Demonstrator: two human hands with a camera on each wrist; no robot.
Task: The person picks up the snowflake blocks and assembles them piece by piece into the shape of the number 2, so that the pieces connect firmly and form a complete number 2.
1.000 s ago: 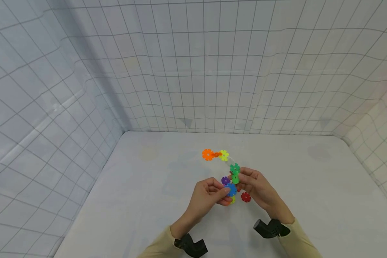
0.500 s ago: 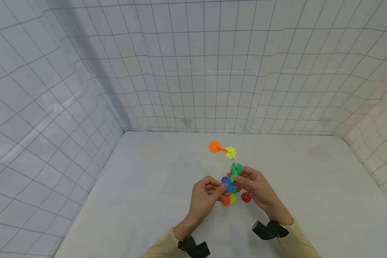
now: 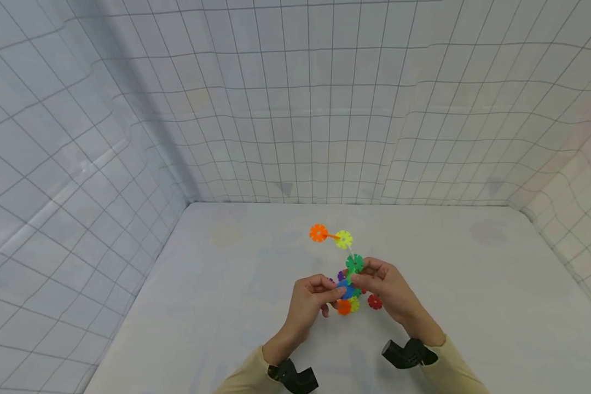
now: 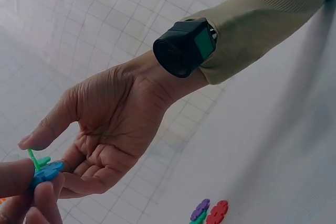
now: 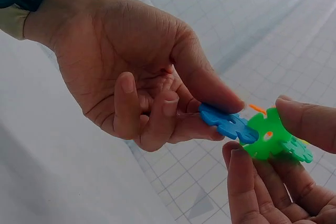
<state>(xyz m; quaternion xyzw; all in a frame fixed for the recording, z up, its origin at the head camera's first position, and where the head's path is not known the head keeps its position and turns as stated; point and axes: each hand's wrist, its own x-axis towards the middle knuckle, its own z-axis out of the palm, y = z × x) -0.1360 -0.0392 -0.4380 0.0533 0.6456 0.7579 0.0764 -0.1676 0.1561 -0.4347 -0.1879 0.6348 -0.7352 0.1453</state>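
Observation:
My left hand [image 3: 305, 301] pinches a blue snowflake disc [image 5: 228, 121], a flat notched plastic building piece, between thumb and fingers. My right hand [image 3: 393, 290] pinches a light green snowflake disc [image 5: 265, 135]. The blue edge meets the green rim at a notch in the right wrist view. From the light green disc a chain runs away through a darker green disc [image 3: 354, 263], a clear piece [image 3: 351, 252], a yellow disc [image 3: 343, 239] and an edge-on orange piece, ending in an orange disc [image 3: 318, 233].
Beneath the hands lie loose discs on the white table [image 3: 216, 306]: red [image 3: 375, 301], orange [image 3: 344, 307], yellow [image 3: 354, 304] and purple [image 3: 341, 276], some partly hidden. Grid-patterned sheeting [image 3: 295, 109] surrounds the table's back and sides.
The chain's far end swings away and to the right, then comes back left. The light green disc turns from face-on to nearly edge-on, and the blue disc shifts slightly left.

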